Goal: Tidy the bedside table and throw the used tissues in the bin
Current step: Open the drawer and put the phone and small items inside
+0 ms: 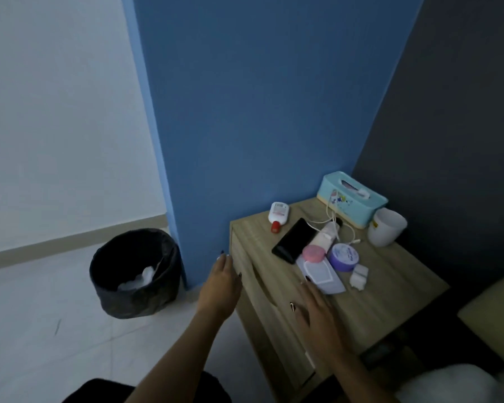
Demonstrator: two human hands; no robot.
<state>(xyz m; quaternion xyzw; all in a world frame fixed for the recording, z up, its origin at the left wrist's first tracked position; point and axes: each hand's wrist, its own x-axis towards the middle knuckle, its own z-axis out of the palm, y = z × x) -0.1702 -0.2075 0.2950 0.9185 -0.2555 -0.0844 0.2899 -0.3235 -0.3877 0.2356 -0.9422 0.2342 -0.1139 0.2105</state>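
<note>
Head view shows both bare hands reaching toward a light wooden bedside table (pixel 390 289) set in the corner between a blue wall (pixel 259 112) and a dark grey wall (pixel 463 112).

The left hand (pixel 221 286) is in the air just off the table's front left corner, fingers straight and close together, thumb out to the side, holding nothing.

The right hand (pixel 314 311) lies palm down over the front part of the table top, fingers straight and spread, gripping nothing. Its foremost fingertip overlaps the near edge of a flat white and lavender packet (pixel 322 274); whether it touches the packet cannot be told.

Two small crumpled white tissues (pixel 360 275) lie on the table to the right of that packet, just in front of a round purple tin (pixel 345 258) and apart from both hands.

Behind the packet are a round pink lid (pixel 314 253), a black phone (pixel 296 241) lying flat, a white bottle with a red cap (pixel 278 215) on its side, a white cable (pixel 336 225), a teal tissue box (pixel 351 199) and a white plastic cup (pixel 386 228).

On the pale floor to the left of the table stands a round black bin (pixel 146 298) with a black liner, with white tissue (pixel 140 280) inside it.
</note>
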